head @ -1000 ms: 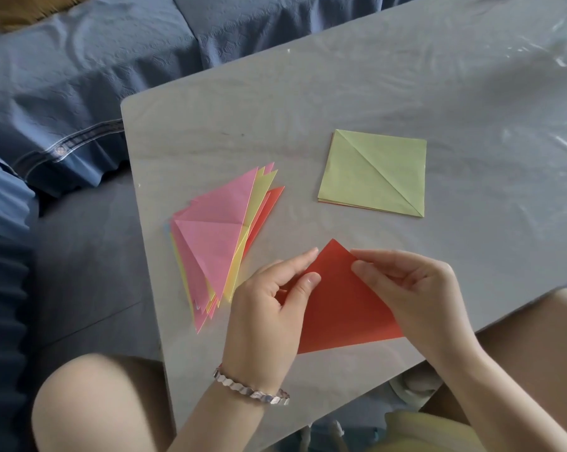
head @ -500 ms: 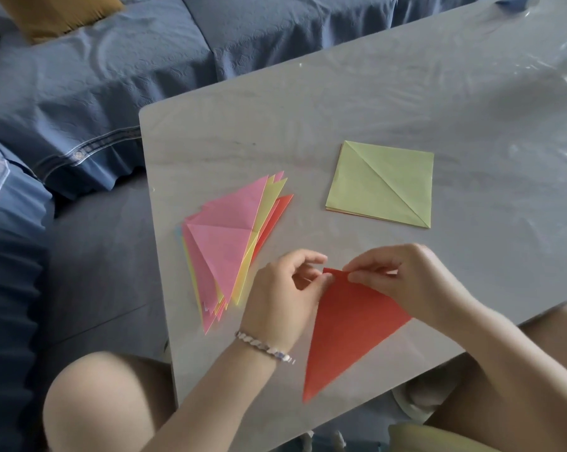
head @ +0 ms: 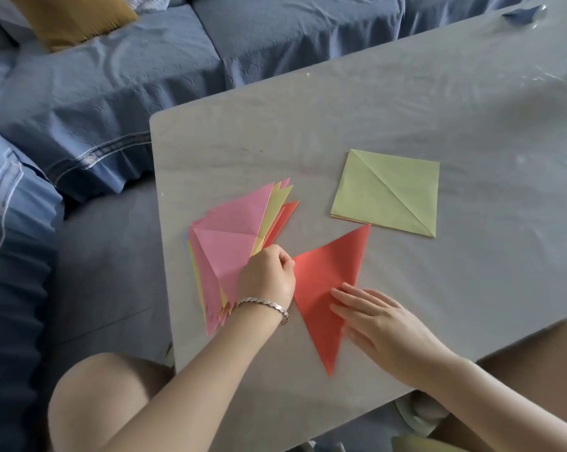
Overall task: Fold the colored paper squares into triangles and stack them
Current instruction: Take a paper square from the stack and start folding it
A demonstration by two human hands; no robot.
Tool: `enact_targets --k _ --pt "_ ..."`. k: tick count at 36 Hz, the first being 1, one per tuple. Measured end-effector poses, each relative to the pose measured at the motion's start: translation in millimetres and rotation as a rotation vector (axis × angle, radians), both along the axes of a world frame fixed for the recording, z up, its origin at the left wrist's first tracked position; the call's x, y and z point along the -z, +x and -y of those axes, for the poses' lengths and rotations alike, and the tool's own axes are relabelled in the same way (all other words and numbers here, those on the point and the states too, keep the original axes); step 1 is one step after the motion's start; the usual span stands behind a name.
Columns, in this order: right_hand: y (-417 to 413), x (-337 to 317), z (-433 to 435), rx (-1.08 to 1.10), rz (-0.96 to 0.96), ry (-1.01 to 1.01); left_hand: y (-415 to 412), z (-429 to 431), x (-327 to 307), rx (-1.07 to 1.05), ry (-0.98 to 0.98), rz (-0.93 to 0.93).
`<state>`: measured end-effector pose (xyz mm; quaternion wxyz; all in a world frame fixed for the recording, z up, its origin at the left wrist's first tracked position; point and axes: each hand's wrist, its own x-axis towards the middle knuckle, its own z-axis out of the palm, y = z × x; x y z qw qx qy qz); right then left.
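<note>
A red paper triangle point(head: 328, 278) lies flat on the grey table point(head: 471, 119), one tip pointing toward me. My left hand point(head: 267, 278), fingers curled, pinches its left corner and partly covers the stack of folded triangles point(head: 233, 243), pink on top with yellow and red beneath. With straight fingers, my right hand point(head: 376, 321) presses flat on the triangle's right edge. A pile of unfolded squares point(head: 386, 194), light green on top with a diagonal crease, sits behind the triangle, almost touching its upper tip.
A blue sofa point(head: 145, 76) with a mustard cushion point(head: 73, 17) runs along the left and back. My knees show below the table's near edge. Crinkled clear plastic point(head: 562, 70) covers the table's far right.
The red paper went from held up and being folded to lying flat as a triangle. My right hand moved down and flattened onto it; my left hand shifted left to its corner.
</note>
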<state>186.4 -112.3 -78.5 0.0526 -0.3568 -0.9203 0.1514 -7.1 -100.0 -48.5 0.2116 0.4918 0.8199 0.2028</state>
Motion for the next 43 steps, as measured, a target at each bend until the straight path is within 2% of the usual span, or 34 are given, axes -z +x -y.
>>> enact_targets --k 6,11,18,25,29,43 --pt "9.2 6.7 -24.7 0.162 0.093 0.036 1.0 -1.7 6.3 0.020 -0.021 -0.034" --pt "2.7 13.9 -59.1 0.330 0.055 0.130 2.6 -1.6 6.1 0.000 -0.009 -0.004" --pt "-8.7 8.4 -80.2 0.453 0.051 0.085 2.6 0.5 6.2 -0.016 0.011 -0.005" --pt "-8.4 2.1 -68.2 0.447 0.155 -0.040 2.5 1.7 7.7 -0.019 0.007 -0.004" --pt "-11.8 -4.5 -44.7 0.354 0.220 -0.101 2.3 1.4 8.3 -0.023 0.010 -0.014" --pt "-20.3 0.5 9.6 0.100 0.282 -0.087 1.2 1.6 11.4 -0.006 0.042 -0.013"
